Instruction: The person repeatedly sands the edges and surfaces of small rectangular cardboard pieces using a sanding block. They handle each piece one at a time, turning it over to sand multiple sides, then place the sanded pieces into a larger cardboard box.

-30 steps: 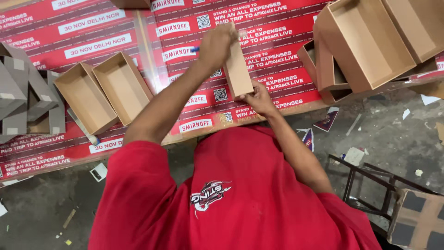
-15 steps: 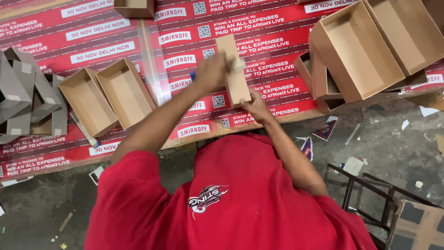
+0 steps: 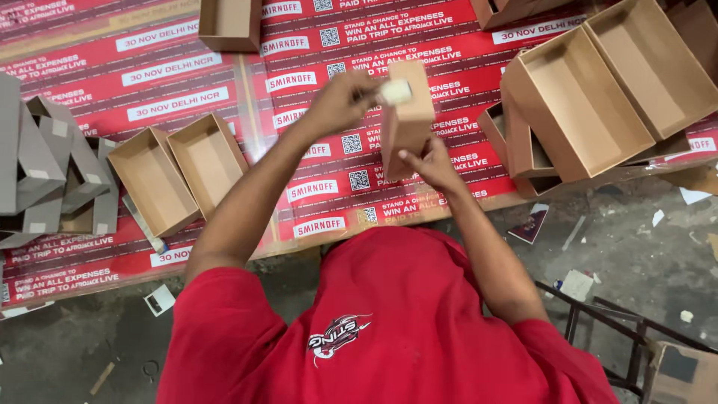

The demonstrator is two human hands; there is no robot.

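I hold a narrow brown cardboard box (image 3: 410,120) upright over the red printed table cover (image 3: 187,97). My right hand (image 3: 430,163) grips its lower edge from below. At the box's top left, my left hand (image 3: 338,103) presses a small whitish object (image 3: 396,91) against the upper face; what that object is cannot be made out. My red shirt fills the lower middle of the view.
Two open brown trays (image 3: 153,183) (image 3: 211,153) lie left of my arms. Grey flattened cartons (image 3: 45,168) pile at the far left. Larger open boxes (image 3: 580,105) stack at the right, one more box (image 3: 230,22) at the top. A dark metal frame (image 3: 621,337) stands on the littered floor.
The cardboard piece has turned more upright in my hands. My left hand has come down onto its top with the whitish object, while my right hand stays under it.
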